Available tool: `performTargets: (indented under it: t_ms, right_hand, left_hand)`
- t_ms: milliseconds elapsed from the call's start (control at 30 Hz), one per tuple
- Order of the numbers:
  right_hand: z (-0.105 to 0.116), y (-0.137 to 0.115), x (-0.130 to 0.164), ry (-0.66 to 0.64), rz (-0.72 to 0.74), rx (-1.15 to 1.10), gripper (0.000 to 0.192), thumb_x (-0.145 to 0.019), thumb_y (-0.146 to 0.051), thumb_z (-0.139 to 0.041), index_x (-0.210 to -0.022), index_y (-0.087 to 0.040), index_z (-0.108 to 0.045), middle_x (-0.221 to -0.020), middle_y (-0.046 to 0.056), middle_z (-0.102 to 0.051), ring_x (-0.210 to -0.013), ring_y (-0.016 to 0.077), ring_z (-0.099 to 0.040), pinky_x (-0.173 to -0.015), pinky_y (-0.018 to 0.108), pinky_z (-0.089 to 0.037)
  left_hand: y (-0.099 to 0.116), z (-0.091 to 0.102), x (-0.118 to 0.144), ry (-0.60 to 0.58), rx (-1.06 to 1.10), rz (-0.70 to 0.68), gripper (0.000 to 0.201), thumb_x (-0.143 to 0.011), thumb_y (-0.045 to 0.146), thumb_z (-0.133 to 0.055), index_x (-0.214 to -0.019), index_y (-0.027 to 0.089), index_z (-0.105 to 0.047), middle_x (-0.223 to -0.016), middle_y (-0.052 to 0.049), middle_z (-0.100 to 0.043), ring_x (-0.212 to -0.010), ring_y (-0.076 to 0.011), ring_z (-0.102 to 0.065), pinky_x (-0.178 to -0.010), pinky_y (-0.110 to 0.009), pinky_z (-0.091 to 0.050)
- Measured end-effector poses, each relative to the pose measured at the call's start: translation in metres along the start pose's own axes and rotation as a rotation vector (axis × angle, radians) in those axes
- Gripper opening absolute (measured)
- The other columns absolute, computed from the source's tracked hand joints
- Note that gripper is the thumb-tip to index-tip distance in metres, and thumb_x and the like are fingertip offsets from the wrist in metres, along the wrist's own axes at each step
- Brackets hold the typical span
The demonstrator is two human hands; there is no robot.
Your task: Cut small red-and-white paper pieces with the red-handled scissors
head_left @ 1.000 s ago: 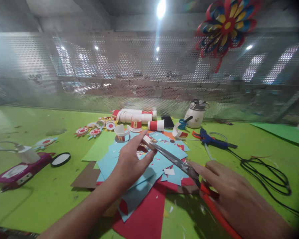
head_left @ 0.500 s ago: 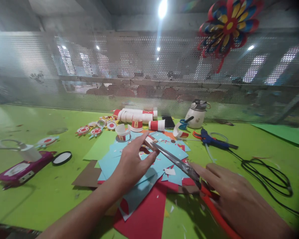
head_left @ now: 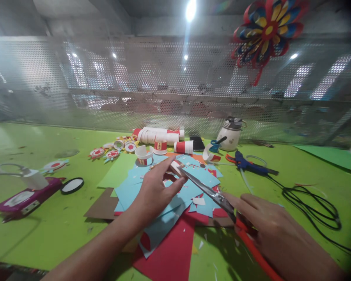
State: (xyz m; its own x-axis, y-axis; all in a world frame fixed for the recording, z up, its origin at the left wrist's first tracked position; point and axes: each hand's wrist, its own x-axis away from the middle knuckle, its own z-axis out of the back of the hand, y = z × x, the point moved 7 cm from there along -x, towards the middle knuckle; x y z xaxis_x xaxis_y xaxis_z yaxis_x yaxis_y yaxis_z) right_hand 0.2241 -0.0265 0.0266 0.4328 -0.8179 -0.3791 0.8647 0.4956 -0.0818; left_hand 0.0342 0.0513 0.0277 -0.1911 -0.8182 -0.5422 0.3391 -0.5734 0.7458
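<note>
My left hand pinches a small white and red paper piece between thumb and fingers, just above a pile of blue paper sheets. My right hand grips the red handles of a pair of scissors. The steel blades point up and left, and their tips meet the paper piece at my left fingertips. Red paper sheets lie under the blue ones near the table's front.
Behind the pile stand red and white paper cups, round paper ornaments, a white kettle-like jug and a blue glue gun with a black cable. A purple device and a black ring lie left.
Almost nothing differs: the scissor tips have closed in slightly on the paper piece at my left fingertips, and both hands stay in place.
</note>
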Motion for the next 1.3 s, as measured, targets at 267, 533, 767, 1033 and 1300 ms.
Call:
performTargets:
  t_ms: [267,533,767,1033,1300]
  right_hand:
    - [-0.003,0.008,0.002,-0.054,-0.014,0.021,0.039,-0.083,-0.013,-0.049,-0.121,-0.014,-0.059,-0.080,0.012,-0.063,-0.066,0.0262,-0.062,-0.059,0.047,-0.054]
    - [-0.004,0.008,0.004,-0.054,-0.026,-0.030,0.040,-0.084,-0.016,-0.048,-0.123,-0.017,-0.057,-0.087,0.012,-0.067,-0.074,0.0272,-0.065,-0.065,0.048,-0.056]
    - [-0.002,0.008,0.002,-0.049,-0.011,-0.034,0.034,-0.089,-0.029,-0.047,-0.117,-0.017,-0.061,-0.093,0.014,-0.070,-0.077,0.0305,-0.067,-0.063,0.048,-0.057]
    - [-0.003,0.023,0.000,-0.033,-0.138,-0.113,0.035,-0.086,-0.036,-0.054,-0.118,-0.022,-0.059,-0.108,0.009,-0.070,-0.096,0.0308,-0.064,-0.081,0.048,-0.053]
    - [0.001,0.022,-0.007,-0.049,-0.163,-0.296,0.035,-0.087,-0.036,-0.052,-0.118,-0.022,-0.057,-0.117,0.010,-0.066,-0.104,0.0300,-0.061,-0.088,0.047,-0.049]
  left_hand:
    - [0.003,0.000,0.000,-0.008,0.013,0.007,0.051,-0.076,0.024,-0.061,-0.124,0.011,-0.050,-0.103,-0.010,-0.066,-0.077,-0.0141,-0.065,-0.074,-0.028,-0.056]
    - [0.003,0.004,-0.001,0.018,-0.019,0.017,0.053,-0.076,0.023,-0.060,-0.125,0.009,-0.049,-0.093,-0.008,-0.067,-0.073,-0.0136,-0.065,-0.072,-0.028,-0.056]
    - [0.005,0.005,-0.002,0.023,0.004,0.008,0.053,-0.076,0.023,-0.059,-0.126,0.011,-0.048,-0.093,-0.008,-0.067,-0.071,-0.0126,-0.064,-0.071,-0.027,-0.056]
    - [-0.001,0.005,-0.002,0.041,0.100,0.044,0.054,-0.077,0.027,-0.061,-0.128,0.014,-0.045,-0.107,-0.011,-0.064,-0.084,-0.0166,-0.065,-0.078,-0.031,-0.055]
    - [-0.003,0.003,-0.003,0.030,0.216,0.114,0.050,-0.076,0.031,-0.063,-0.120,0.013,-0.047,-0.107,-0.012,-0.062,-0.082,-0.0160,-0.063,-0.075,-0.031,-0.055]
